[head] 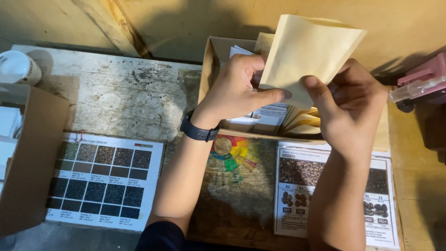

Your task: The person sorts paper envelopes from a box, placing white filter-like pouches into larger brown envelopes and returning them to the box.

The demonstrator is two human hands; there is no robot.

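Both my hands hold a tan paper bag (310, 51) above an open cardboard box (209, 69). My left hand (237, 90), with a dark watch on its wrist, pinches the bag's lower left edge between thumb and fingers. My right hand (350, 109) grips the bag's lower right side with the thumb on the front. The box holds more tan bags (304, 122) and white paper packets (269, 114) standing on edge.
Laminated colour charts of roasted beans lie on the worn bench: one at lower left (104, 179), one at lower right (297, 186), a colour wheel (230, 155) between. A second cardboard box (32, 153) stands at left, a white cup (16, 67) behind it, a pink tool (425, 83) at right.
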